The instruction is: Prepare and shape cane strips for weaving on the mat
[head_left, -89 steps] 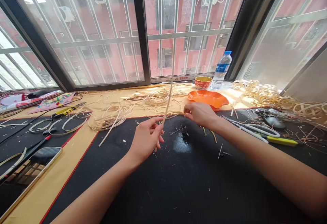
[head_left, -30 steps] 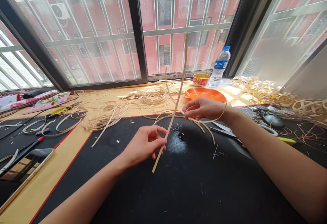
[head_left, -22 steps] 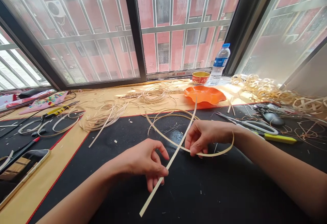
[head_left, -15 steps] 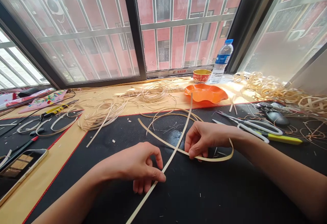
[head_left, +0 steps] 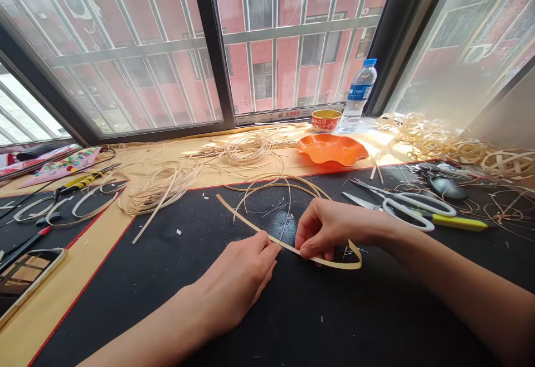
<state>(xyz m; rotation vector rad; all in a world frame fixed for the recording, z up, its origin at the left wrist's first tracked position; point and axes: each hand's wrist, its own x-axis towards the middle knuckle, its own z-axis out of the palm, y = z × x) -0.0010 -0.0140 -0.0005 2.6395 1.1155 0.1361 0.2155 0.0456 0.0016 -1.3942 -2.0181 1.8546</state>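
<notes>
A flat, pale cane strip [head_left: 238, 214] runs diagonally over the black mat, its right end curling up beside my right wrist. My right hand [head_left: 320, 230] pinches this strip between thumb and fingers. Close by on the left, my left hand [head_left: 251, 272] is closed palm-down, its thumb and fingertips against the same strip; most of its fingers are hidden. Just beyond the hands, a thin strand [head_left: 289, 202] curves down towards the strip. Looped cane strips [head_left: 301, 179] lie behind it.
White-handled scissors [head_left: 401, 202] and a yellow-handled tool [head_left: 460, 221] lie right of my right hand. An orange wavy dish [head_left: 332, 152], a red tin [head_left: 326, 121] and a water bottle [head_left: 358, 96] stand by the window. Coiled strips [head_left: 161, 188] and a phone [head_left: 29, 278] are on the left.
My left hand has moved up and right, turned palm-down and closed at the strip. The second flat strip it held, which crossed the first, no longer shows as before.
</notes>
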